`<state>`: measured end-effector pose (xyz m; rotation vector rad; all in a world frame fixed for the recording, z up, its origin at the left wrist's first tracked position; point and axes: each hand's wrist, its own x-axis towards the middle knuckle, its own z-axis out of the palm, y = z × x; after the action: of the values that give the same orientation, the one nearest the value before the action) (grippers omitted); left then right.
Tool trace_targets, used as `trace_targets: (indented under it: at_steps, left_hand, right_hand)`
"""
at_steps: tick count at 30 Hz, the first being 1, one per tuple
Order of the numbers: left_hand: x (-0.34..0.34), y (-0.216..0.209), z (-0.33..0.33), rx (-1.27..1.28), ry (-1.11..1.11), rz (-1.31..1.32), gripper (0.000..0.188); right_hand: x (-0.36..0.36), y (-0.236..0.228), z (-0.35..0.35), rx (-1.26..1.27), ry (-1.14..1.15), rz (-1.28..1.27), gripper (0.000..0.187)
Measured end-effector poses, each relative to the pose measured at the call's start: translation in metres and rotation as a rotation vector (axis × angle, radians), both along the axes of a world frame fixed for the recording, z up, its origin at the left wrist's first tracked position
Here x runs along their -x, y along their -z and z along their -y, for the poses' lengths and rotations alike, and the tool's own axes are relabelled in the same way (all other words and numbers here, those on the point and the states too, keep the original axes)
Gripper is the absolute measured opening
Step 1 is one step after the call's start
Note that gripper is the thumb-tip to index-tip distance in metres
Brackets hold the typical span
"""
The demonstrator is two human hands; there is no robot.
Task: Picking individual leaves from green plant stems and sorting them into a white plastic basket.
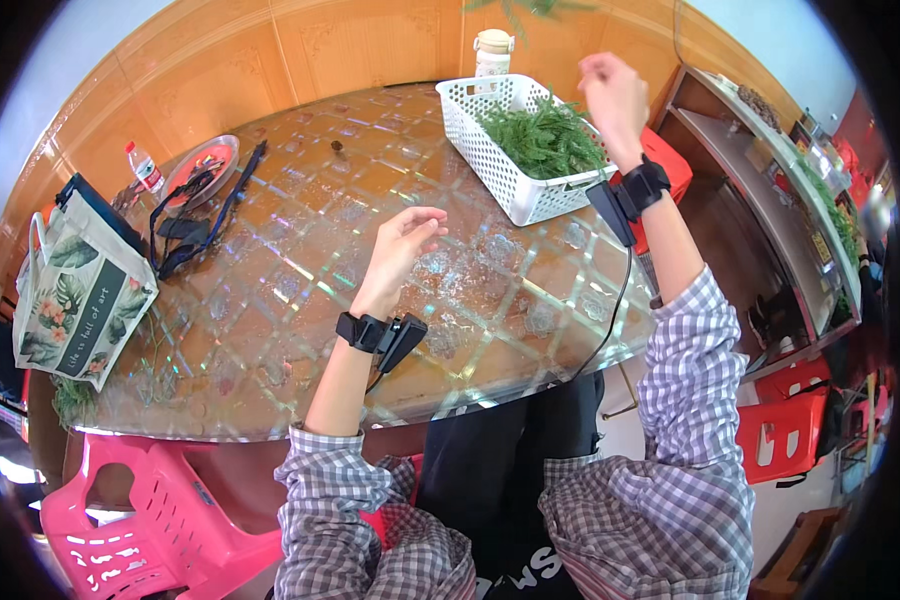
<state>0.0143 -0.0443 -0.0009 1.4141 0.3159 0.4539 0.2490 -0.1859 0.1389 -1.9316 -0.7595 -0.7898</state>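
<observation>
My left hand (407, 248) hovers over the middle of the table with its fingers loosely bent and a small gap at the thumb; nothing shows in it. Raised beyond the right end of a white perforated basket (528, 203) is my right hand (615, 98). Its fingers are loosely curled, and no object is visible in them. Feathery green sprigs (545, 140) fill the basket in a heap. At the top edge, left of my right hand, a blurred green sprig (530, 8) appears apart from both hands. Each wrist wears a black strapped device.
The glass-topped table (300, 330) carries a printed tote bag (85, 290), a metal tray (220, 150), a red-capped bottle (144, 167), dark straps (205, 235) and a cream-lidded bottle (493, 55). A pink chair (170, 520) stands at near left; shelves (740, 150) and red stools (785, 430) at right.
</observation>
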Motion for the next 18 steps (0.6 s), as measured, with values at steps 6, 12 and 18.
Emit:
trace_targets:
  at_steps: [6,12,18]
  left_hand:
    - [0.004,0.0,0.0,0.001,0.006,0.015,0.019]
    - [0.004,-0.004,0.0,0.004,-0.032,0.048,0.018]
    - [0.004,-0.001,-0.003,-0.003,-0.033,0.045,0.018]
  right_hand:
    - [-0.002,0.03,0.003,0.513,0.062,-0.212,0.016]
    - [0.017,0.042,0.033,0.424,-0.016,0.094,0.01]
    - [0.041,0.081,0.065,0.527,-0.23,0.303,0.007]
